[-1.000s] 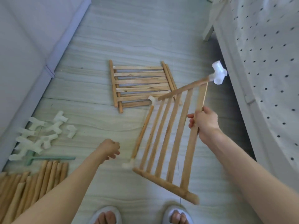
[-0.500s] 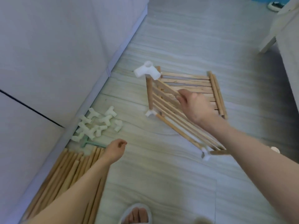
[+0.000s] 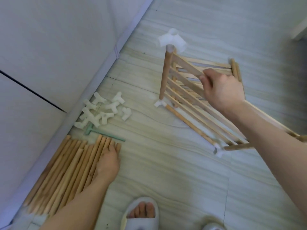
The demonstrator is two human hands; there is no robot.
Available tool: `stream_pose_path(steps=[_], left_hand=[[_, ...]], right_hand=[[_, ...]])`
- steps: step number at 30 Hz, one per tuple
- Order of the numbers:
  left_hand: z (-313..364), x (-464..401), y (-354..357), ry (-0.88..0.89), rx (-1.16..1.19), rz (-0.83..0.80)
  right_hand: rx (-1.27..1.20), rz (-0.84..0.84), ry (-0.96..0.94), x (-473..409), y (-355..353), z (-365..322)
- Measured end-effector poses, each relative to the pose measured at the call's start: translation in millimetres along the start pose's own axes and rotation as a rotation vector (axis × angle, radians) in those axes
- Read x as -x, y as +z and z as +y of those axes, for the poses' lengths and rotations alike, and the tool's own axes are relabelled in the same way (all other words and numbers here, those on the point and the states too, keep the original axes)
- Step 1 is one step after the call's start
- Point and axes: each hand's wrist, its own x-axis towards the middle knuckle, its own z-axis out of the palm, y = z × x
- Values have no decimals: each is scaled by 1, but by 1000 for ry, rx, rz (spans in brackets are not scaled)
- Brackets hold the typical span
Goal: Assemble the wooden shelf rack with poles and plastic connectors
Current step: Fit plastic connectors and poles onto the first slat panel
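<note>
Steadying the slatted panel (image 3: 187, 90) upright with right hand (image 3: 222, 90) fingers clamped on a slat, I lay left hand (image 3: 108, 161) fingers flat on the poles (image 3: 66, 171) to pick one.

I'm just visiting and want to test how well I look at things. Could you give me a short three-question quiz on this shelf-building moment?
1. True or false: the right hand grips a slat of the tilted shelf panel.
2. What does the left hand rest on? A) the loose white connectors B) the bundle of wooden poles C) the green mallet
3. Fill in: a second shelf panel lies flat on the ____, behind the tilted one.

Key: 1 true; 2 B; 3 floor.
</note>
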Motion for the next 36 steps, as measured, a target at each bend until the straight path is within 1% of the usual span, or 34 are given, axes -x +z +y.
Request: stream_pose_path(steps=[2, 5, 7, 8, 9, 11, 14, 16, 18, 21, 24, 26, 28, 30, 34, 36], left_hand=[[5, 1, 4, 19, -83, -10], [10, 2, 8, 26, -128, -39], [12, 2, 7, 36, -84, -22], [14, 1, 4, 48, 7, -3], [16, -1, -1, 63, 154, 11], [26, -3, -18, 65, 528, 8], [47, -6, -59, -63, 1149, -27], [59, -3, -91, -96, 1536, -54], [68, 6, -119, -54, 1784, -80], [82, 28, -148, 22, 2005, -167], [96, 58, -162, 103, 2032, -274], [103, 77, -164, 163, 1989, -335], [109, 93, -167, 219, 1933, -363], [113, 107, -168, 250, 1901, -362], [115, 132, -171, 268, 1870, -310], [118, 143, -175, 284, 1874, -296]], right_hand=[[8, 3, -3, 1, 2, 0], [32, 18, -7, 3, 3, 0], [37, 15, -15, 4, 3, 0], [33, 13, -19, 4, 3, 0], [25, 12, -23, 4, 3, 0], [1, 9, -34, 5, 2, 0], [-20, -2, -73, 8, 0, -2], [-19, -27, -78, 10, 0, -3], [-22, -38, -68, 13, -2, -6], [-90, -71, -102, 21, -8, -8], [-142, -143, -138, 32, -15, -6], [-172, -183, -162, 41, -21, -3], [-206, -238, -184, 52, -27, 1], [-224, -306, -176, 66, -34, 6], [-212, -443, -98, 92, -48, 16], [-199, -462, -62, 106, -55, 17]])
